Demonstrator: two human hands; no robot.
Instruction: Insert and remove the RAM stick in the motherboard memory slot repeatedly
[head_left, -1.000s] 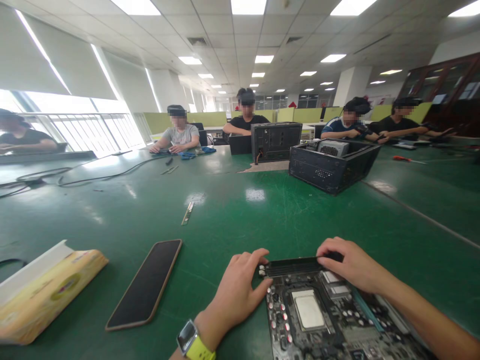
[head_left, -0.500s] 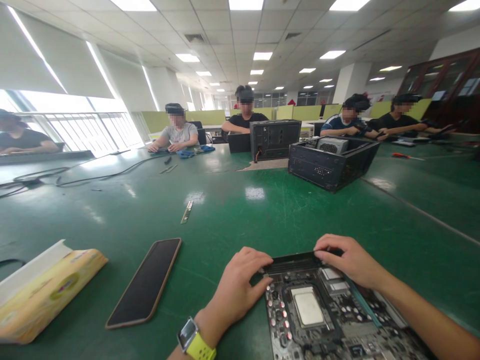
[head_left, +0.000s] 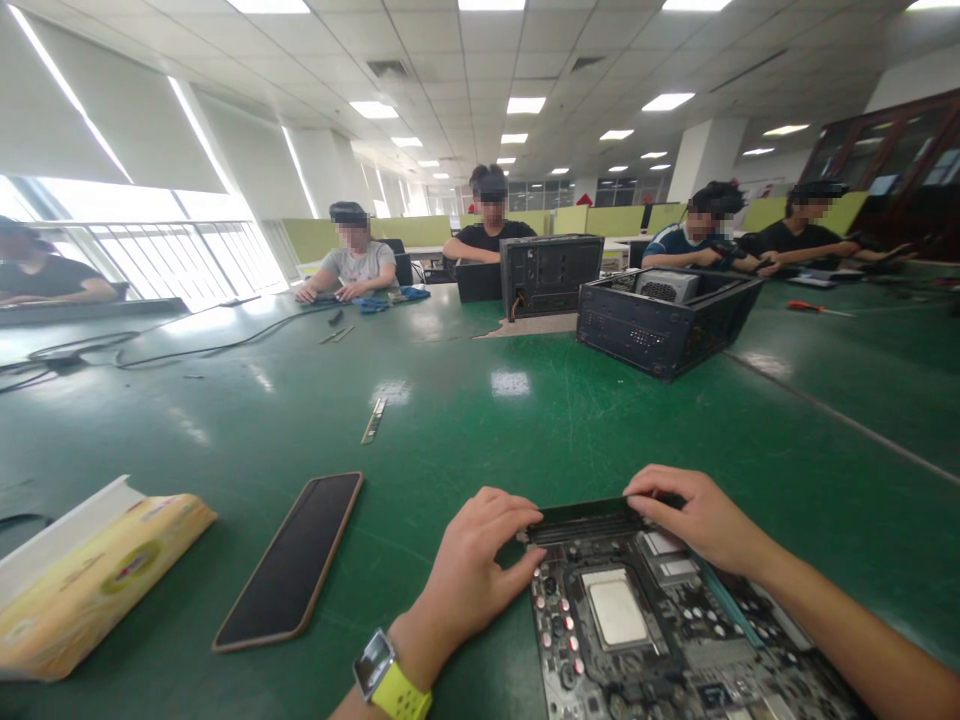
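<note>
A motherboard lies on the green table in front of me, with a silver square processor in its socket. Along its far edge a RAM stick stands at the black memory slots; whether it is fully seated I cannot tell. My left hand grips the stick's left end, thumb and fingers curled about the corner of the board. At the other end, my right hand pinches the stick between thumb and fingers. A watch with a yellow-green strap is on my left wrist.
To the left lie a phone and a yellow tissue pack. Another RAM stick rests farther off. Beyond it stand computer cases. A red screwdriver lies far right. Several people sit around the table.
Both hands keep their places on the RAM stick, with only a very slight shift at the fingers. The stick's green face shows a little more now.
</note>
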